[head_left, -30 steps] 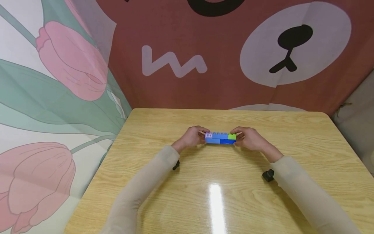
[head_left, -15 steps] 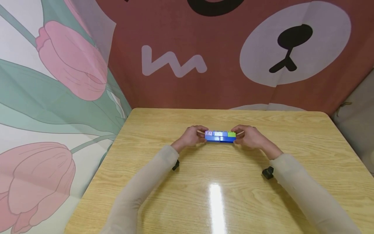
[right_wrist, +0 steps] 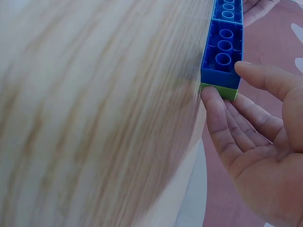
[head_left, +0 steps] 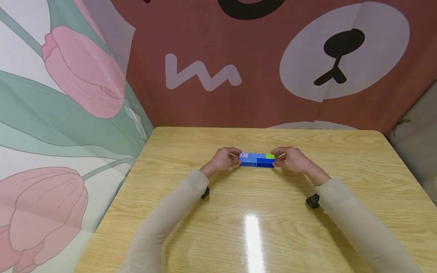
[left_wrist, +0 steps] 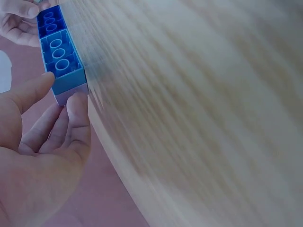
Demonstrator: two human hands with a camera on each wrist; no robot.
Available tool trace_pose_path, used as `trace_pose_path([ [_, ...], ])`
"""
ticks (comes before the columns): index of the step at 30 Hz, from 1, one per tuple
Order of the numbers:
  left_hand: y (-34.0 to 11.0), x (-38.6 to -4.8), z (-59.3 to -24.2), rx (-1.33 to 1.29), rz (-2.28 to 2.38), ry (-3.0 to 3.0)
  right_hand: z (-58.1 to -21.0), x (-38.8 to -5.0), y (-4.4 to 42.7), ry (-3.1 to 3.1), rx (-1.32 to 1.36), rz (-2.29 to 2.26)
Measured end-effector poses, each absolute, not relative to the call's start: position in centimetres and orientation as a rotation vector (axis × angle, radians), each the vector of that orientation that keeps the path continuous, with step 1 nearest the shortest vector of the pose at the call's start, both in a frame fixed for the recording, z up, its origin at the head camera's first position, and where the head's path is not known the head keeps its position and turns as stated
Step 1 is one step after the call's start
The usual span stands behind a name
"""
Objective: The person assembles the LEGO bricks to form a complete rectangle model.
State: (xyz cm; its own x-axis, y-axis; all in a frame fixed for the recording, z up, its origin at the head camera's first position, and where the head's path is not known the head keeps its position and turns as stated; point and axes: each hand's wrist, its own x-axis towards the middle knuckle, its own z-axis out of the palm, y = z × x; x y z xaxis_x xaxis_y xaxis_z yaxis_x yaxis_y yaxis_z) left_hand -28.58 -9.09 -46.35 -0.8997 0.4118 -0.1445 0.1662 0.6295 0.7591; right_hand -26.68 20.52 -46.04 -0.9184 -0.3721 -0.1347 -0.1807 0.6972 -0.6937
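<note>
A row of joined toy building blocks is held up between both hands. Its lower layer pairs a light blue block (head_left: pixel 248 160) with a dark blue block (head_left: pixel 266 160). Above these sit a pink printed block (head_left: pixel 244 155), another blue block and a green block (head_left: pixel 270 156). My left hand (head_left: pixel 222 159) pinches the pink end, thumb on the underside edge in the left wrist view. My right hand (head_left: pixel 293 160) pinches the green end between thumb and fingers. The row is tilted, its hollow underside (right_wrist: pixel 224 46) showing tubes in the right wrist view.
Below the hands spreads a wood-grain table (head_left: pixel 205 235) with a bright light reflection. A brown curtain (head_left: pixel 259 98) with a bear print hangs behind its far edge. Tulip-patterned cloth (head_left: pixel 85 76) hangs at the left. Black wrist cameras (head_left: pixel 312 201) sit under the sleeves.
The block row has tipped, so its studded top shows less and the hollow underside has come into the head view. Both hands keep their grip and have barely shifted.
</note>
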Motion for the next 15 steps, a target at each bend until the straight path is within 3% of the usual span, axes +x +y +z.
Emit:
trace_pose_path([
  [15, -9.56, -28.28, -46.1, 0.499, 1.112, 2.571, -45.87, -26.48, 21.27, 2.653, -0.458, -1.04],
])
